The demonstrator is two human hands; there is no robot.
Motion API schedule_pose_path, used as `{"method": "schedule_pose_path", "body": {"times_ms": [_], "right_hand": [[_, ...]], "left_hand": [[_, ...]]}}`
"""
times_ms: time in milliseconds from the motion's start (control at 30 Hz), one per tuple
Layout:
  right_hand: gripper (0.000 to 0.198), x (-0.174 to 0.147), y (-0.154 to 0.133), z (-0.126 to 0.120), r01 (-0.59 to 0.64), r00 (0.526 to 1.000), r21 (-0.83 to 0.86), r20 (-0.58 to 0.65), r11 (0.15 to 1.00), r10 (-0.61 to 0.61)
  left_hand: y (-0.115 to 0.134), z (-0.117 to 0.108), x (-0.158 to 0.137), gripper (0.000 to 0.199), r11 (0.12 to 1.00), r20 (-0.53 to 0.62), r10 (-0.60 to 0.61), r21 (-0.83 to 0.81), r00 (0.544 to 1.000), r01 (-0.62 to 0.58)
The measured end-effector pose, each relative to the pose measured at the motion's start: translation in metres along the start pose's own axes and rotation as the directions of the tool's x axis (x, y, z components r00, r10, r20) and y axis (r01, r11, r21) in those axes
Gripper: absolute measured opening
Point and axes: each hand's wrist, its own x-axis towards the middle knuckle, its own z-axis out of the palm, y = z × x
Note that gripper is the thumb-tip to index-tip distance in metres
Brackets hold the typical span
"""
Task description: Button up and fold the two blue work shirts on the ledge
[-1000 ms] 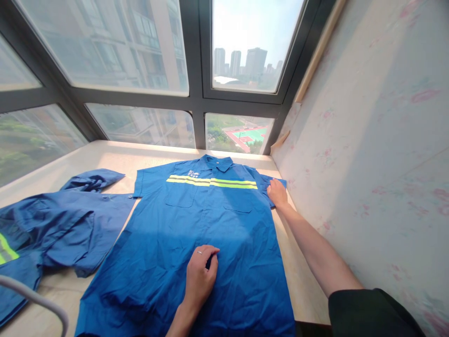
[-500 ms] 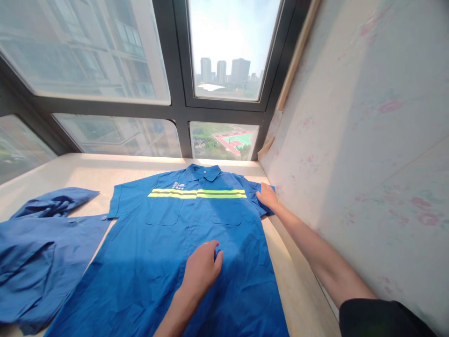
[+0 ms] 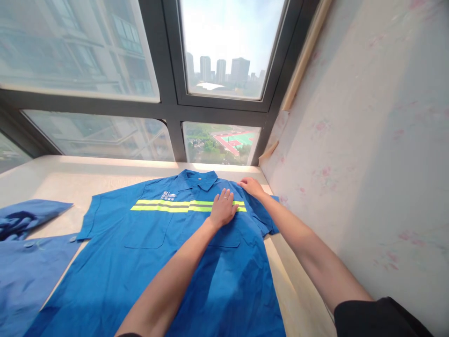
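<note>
Your blue short-sleeved cloth work shirt (image 3: 115, 276) lies front-up at 6 o'clock on the pale tabletop (image 3: 105, 175), collar (image 3: 207, 182) at its 12. Body and 10 o'clock sleeve (image 3: 98, 216) are spread; 2 o'clock sleeve (image 3: 257, 216) looks bunched, some creases left. Your left hand (image 3: 223, 209) is open, palm down on the yellow-green striped band (image 3: 159, 206); right hand (image 3: 251, 187) is at the 1 o'clock shoulder, can't tell if gripping. White chest lettering (image 3: 167, 198), neck label (image 3: 199, 178): unreadable.

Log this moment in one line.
blue shirt: spread front up | left hand: on reflective stripe | right hand: at shirt's shoulder
</note>
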Motion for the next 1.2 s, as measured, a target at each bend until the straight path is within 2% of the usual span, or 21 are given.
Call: {"method": "schedule_pose_path", "body": {"times_ms": [133, 400, 567, 667, 733, 833, 900, 967, 1067, 1200], "right_hand": [[0.019, 0.020, 0.010, -0.002, -0.032, 0.995, -0.005, 0.097, 0.999, 0.032], [0.018, 0.036, 0.026, 0.004, -0.178, 0.977, -0.010, 0.119, 0.984, 0.178], [0.021, 0.034, 0.023, -0.001, -0.154, 0.980, 0.004, 0.131, 0.988, 0.152], [0.033, 0.029, 0.026, -0.014, -0.136, 0.974, 0.026, 0.184, 0.990, 0.129], [0.040, 0.026, 0.031, -0.025, -0.142, 0.952, 0.054, 0.280, 0.988, 0.122], [0.052, 0.023, 0.043, -0.040, -0.153, 0.873, 0.065, 0.477, 0.986, 0.104], [0.063, 0.024, 0.049, -0.048, -0.144, 0.817, -0.005, 0.563, 0.990, 0.122], [0.061, 0.026, 0.052, -0.054, -0.134, 0.786, -0.097, 0.596, 0.986, 0.165], [0.046, 0.028, 0.050, -0.060, -0.136, 0.765, -0.146, 0.612, 0.980, 0.197], [0.045, 0.020, 0.043, -0.067, -0.172, 0.779, -0.132, 0.588, 0.976, 0.217]], "left_hand": [[-0.009, 0.015, -0.008, 0.051, 0.996, 0.038, -0.023, 0.087, 0.999, 0.019], [-0.009, 0.018, -0.013, 0.056, 0.993, 0.020, -0.037, 0.117, 0.999, 0.034], [-0.008, 0.019, -0.013, 0.057, 0.993, 0.010, -0.053, 0.103, 0.999, 0.052], [-0.007, 0.019, -0.013, 0.057, 0.994, 0.007, -0.070, 0.088, 0.998, 0.069], [-0.006, 0.019, -0.012, 0.056, 0.994, 0.004, -0.082, 0.077, 0.997, 0.081], [-0.005, 0.018, -0.012, 0.055, 0.993, -0.011, -0.094, 0.071, 0.996, 0.094], [-0.004, 0.018, -0.012, 0.056, 0.993, -0.019, -0.095, 0.075, 0.995, 0.096], [-0.005, 0.018, -0.012, 0.056, 0.992, -0.020, -0.093, 0.081, 0.995, 0.095], [-0.005, 0.019, -0.012, 0.056, 0.991, -0.019, -0.094, 0.092, 0.995, 0.095], [-0.006, 0.020, -0.011, 0.056, 0.991, -0.023, -0.091, 0.098, 0.996, 0.092]]}}
